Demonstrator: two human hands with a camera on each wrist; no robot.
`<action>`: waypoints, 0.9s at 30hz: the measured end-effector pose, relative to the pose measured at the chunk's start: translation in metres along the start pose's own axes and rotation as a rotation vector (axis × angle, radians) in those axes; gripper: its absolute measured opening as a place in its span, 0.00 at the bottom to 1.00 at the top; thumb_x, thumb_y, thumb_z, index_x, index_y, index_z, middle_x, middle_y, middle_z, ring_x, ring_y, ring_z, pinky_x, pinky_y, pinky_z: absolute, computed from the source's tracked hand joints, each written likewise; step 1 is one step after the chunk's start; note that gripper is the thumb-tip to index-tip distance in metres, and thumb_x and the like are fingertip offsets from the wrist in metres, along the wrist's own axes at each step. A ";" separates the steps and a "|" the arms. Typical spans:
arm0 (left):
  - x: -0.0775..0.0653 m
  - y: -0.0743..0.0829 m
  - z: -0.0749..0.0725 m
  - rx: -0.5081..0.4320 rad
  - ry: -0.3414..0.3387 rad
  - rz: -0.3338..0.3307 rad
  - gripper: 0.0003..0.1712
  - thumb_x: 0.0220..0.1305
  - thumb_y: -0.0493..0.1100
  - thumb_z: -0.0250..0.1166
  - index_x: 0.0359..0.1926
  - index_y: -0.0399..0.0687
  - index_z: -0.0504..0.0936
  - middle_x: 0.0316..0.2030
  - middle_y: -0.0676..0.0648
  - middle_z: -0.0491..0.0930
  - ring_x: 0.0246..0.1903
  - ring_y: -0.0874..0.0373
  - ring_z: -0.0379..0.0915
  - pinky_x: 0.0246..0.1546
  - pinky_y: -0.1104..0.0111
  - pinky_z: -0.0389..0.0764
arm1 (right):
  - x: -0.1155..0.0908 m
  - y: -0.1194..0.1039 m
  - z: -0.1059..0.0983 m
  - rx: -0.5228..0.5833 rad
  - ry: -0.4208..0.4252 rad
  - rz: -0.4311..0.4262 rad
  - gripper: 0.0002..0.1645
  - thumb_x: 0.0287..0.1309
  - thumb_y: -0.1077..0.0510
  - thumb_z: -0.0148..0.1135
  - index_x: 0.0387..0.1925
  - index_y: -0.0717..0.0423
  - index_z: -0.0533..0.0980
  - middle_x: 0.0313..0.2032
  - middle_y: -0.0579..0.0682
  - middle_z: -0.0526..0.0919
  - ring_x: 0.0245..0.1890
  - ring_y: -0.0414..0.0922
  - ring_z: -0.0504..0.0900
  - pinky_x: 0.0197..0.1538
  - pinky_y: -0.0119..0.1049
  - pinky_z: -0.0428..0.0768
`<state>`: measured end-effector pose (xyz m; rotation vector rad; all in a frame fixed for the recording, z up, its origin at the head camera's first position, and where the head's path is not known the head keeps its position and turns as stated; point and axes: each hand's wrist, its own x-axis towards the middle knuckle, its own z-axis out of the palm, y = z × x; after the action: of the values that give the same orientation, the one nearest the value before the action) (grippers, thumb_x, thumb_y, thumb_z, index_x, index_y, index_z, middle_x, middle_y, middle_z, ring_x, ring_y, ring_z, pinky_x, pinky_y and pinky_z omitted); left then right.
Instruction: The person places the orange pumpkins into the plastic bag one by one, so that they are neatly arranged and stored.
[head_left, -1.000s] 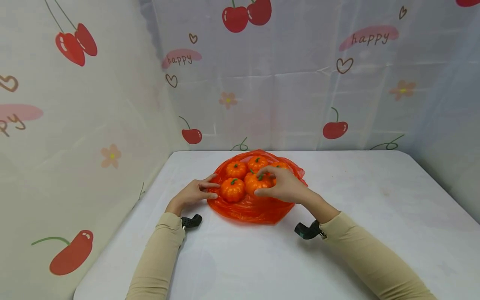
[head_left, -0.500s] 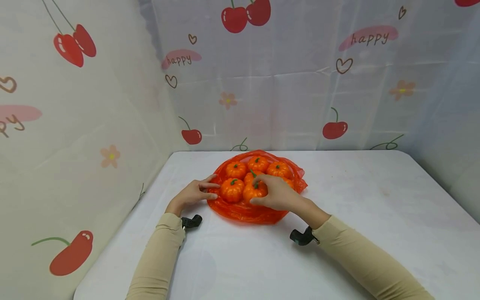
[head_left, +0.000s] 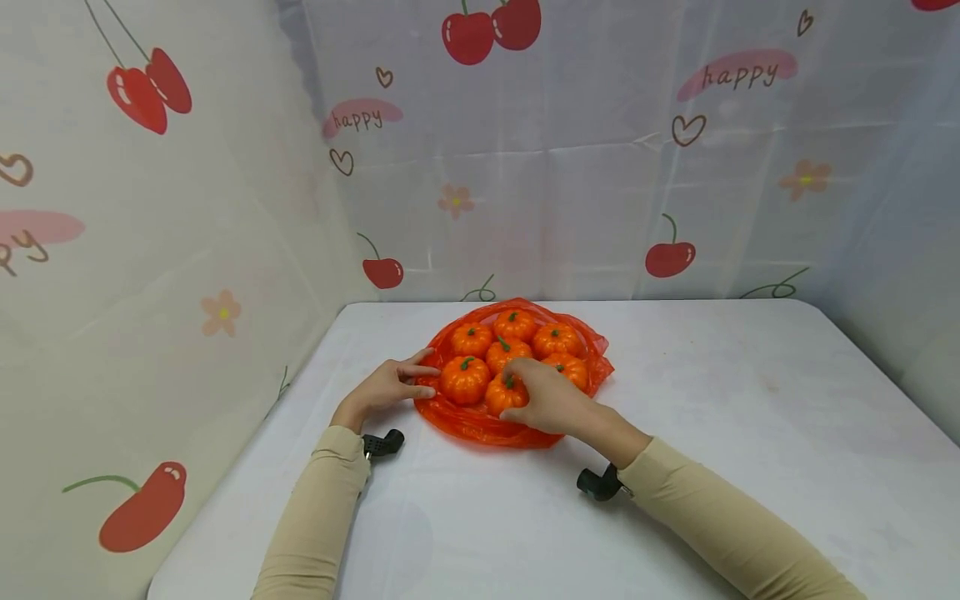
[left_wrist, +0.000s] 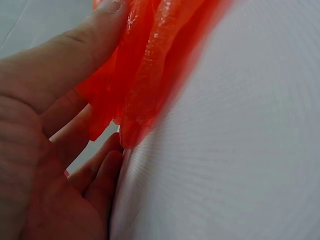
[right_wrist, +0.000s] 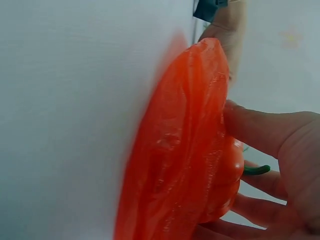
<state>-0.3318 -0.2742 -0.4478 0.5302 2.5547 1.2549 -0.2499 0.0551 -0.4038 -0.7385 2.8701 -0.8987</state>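
Observation:
Several small orange pumpkins with green stems sit in a spread-out red plastic bag (head_left: 472,428) on the white table. At the bag's front, my right hand (head_left: 553,396) curves its thumb and fingers round the nearest pumpkin (head_left: 506,398). That pumpkin's glossy side (right_wrist: 231,167) and green stem show beside the thumb in the right wrist view, behind the bag's raised edge. My left hand (head_left: 381,388) rests against the bag's left edge, fingers fairly straight. In the left wrist view, its thumb (left_wrist: 75,52) touches the crinkled bag while the other fingers lie low beside it.
The white table (head_left: 712,400) stretches out on both sides of the bag. A cherry-printed curtain (head_left: 562,208) hangs behind it, and another printed sheet (head_left: 247,225) runs along the left. Black wrist devices (head_left: 384,443) jut out below both hands.
My right hand has moved toward me and slightly left, bringing one pumpkin down to the bag's front. Pumpkins on the right came into view. The left hand has stayed put.

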 end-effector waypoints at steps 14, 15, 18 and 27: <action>0.004 -0.003 -0.005 0.032 0.013 0.036 0.33 0.61 0.55 0.75 0.67 0.62 0.80 0.79 0.55 0.60 0.82 0.47 0.47 0.80 0.49 0.56 | -0.003 0.010 -0.010 -0.014 -0.018 -0.091 0.34 0.60 0.48 0.75 0.65 0.50 0.72 0.61 0.48 0.78 0.64 0.50 0.76 0.69 0.52 0.76; 0.004 -0.003 -0.006 0.034 0.016 0.038 0.33 0.61 0.55 0.75 0.67 0.63 0.80 0.79 0.55 0.60 0.81 0.47 0.47 0.79 0.49 0.56 | -0.004 0.012 -0.012 -0.014 -0.003 -0.101 0.35 0.60 0.49 0.75 0.65 0.50 0.73 0.62 0.48 0.78 0.65 0.51 0.76 0.70 0.52 0.76; 0.003 -0.001 -0.008 0.030 0.023 0.041 0.33 0.61 0.56 0.75 0.67 0.64 0.80 0.79 0.55 0.60 0.81 0.47 0.48 0.79 0.49 0.57 | -0.008 0.017 -0.019 -0.010 0.049 -0.145 0.33 0.60 0.51 0.75 0.64 0.53 0.74 0.62 0.49 0.78 0.67 0.52 0.75 0.70 0.53 0.75; 0.003 0.017 -0.014 0.186 -0.022 0.001 0.40 0.62 0.69 0.69 0.73 0.70 0.72 0.79 0.55 0.60 0.80 0.46 0.50 0.77 0.43 0.58 | -0.028 0.045 -0.055 -0.028 0.172 -0.183 0.24 0.60 0.56 0.75 0.56 0.55 0.79 0.58 0.54 0.82 0.63 0.56 0.77 0.66 0.59 0.77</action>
<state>-0.3359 -0.2733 -0.4264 0.5792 2.6685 1.0106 -0.2545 0.1289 -0.3860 -0.9866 3.0074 -0.9901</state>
